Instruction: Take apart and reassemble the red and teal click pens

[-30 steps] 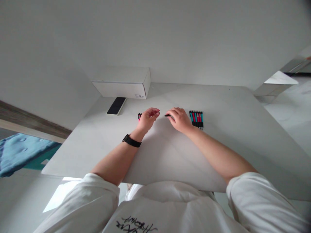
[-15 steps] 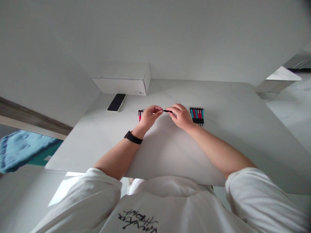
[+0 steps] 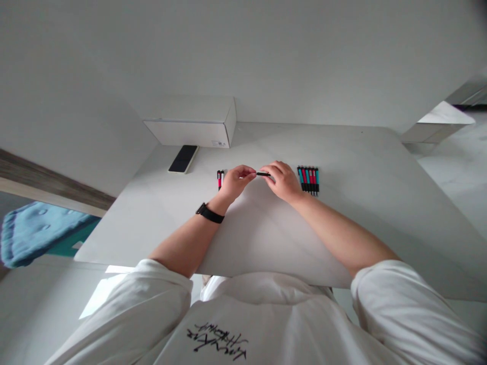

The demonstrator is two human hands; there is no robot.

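Above the table, a slim black pen [image 3: 263,174] lies level between my two hands; part of it is hidden by fingers. My left hand [image 3: 237,183] pinches its left end with thumb and forefinger. At the other end, my right hand [image 3: 283,182] is closed round it with the fingertips. Just right of that hand is a neat row of several teal and red pens [image 3: 309,180] with black ends. Beside my left hand lie a red pen [image 3: 219,180] and a white pen [image 3: 222,177], partly covered by the hand.
All this is over a white table [image 3: 258,238]. A long white box [image 3: 190,133] stands at the back left against the wall, with a dark-screened phone [image 3: 183,159] lying in front of it. A blue cushion [image 3: 41,228] is off the table's left side.
More of the black pen shows between my hands, and the right fingers have shifted slightly on it. The whole view has moved a little; the pens on the table stay put.
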